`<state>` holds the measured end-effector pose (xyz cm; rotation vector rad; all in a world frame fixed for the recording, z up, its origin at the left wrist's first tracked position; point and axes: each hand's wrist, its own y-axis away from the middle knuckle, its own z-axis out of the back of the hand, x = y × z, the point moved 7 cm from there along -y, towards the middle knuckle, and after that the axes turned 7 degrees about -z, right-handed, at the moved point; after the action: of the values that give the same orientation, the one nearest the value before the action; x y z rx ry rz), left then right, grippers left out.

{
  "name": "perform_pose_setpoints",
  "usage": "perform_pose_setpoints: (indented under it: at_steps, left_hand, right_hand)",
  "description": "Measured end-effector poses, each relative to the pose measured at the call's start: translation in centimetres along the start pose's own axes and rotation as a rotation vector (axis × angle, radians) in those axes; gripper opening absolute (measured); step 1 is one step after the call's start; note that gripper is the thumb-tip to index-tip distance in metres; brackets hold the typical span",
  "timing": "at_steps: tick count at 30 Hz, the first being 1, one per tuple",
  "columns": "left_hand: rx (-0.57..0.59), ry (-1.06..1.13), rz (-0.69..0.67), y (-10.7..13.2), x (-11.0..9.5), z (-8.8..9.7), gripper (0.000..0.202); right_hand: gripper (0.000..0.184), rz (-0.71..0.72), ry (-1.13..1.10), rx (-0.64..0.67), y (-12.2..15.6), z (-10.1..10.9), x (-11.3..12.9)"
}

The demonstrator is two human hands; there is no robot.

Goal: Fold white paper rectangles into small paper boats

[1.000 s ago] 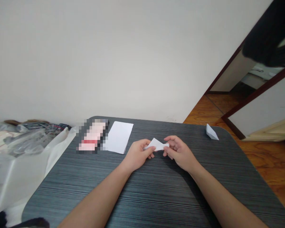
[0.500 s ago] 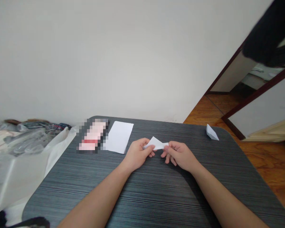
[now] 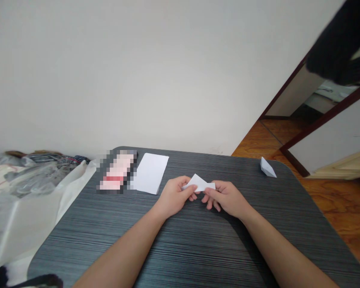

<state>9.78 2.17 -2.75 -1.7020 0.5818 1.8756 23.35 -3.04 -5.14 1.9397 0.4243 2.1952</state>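
A small folded piece of white paper [image 3: 199,183] is held up just above the table, pinched between both hands. My left hand [image 3: 175,196] grips its left end, and my right hand [image 3: 225,198] holds its right end, with the fingers curled under. Beyond my left hand lies a flat, folded white paper sheet [image 3: 150,173]. Next to that sheet is a pixelated, pink and red obscured object [image 3: 117,171]. A small folded white paper piece [image 3: 268,168] stands near the far right corner of the dark grey wood-grain table [image 3: 216,256].
Plastic bags and fabric [image 3: 33,176] are heaped beyond the table's left edge. An orange wooden floor [image 3: 345,212] lies to the right, below a dark-framed door [image 3: 327,120]. Dark cloth [image 3: 336,44] hangs at the top right.
My right hand has slid a little to the left, closer to my left hand, and its fingers have curled further around the paper's right end. The other objects have not moved.
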Motion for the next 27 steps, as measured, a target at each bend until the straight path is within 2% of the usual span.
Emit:
perform_pose_setpoints:
  at_steps: [27]
  left_hand:
    - [0.040,-0.018,-0.027,0.26,-0.01,-0.29,0.022]
  right_hand:
    - [0.022,0.036,0.083,0.031,-0.03,-0.27,0.28]
